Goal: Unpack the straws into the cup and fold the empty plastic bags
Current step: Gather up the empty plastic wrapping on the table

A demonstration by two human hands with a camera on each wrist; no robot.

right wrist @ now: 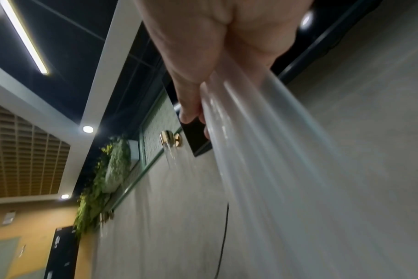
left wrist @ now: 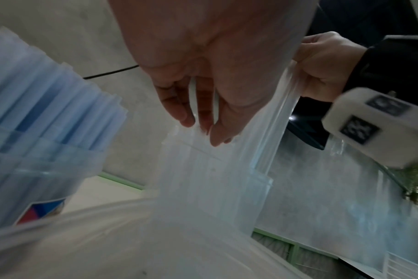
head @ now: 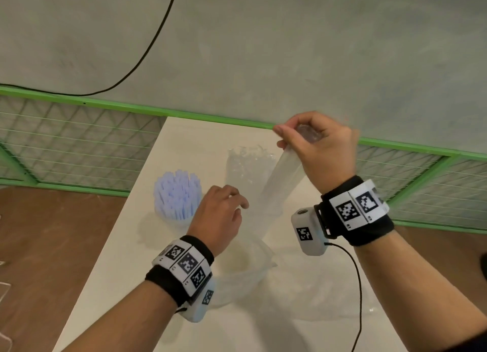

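Right hand (head: 320, 151) raised above tabletop (head: 184, 325), fingers and thumb pinching top end of clear plastic bag (head: 280, 183) (pulled into taut strip). Left hand (head: 220, 214) lower, fingertips closed on bag's bottom end, just above tabletop middle. Cup (head: 177, 218) packed with pale blue straws (head: 178, 191) stands near left edge. Second crumpled bag (head: 246, 164) lies toward far edge.

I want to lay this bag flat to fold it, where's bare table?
Bare table lies left of the left hand, in front of the cup of straws. Crowded: loose plastic bags fill the middle and near right, beneath the right hand.
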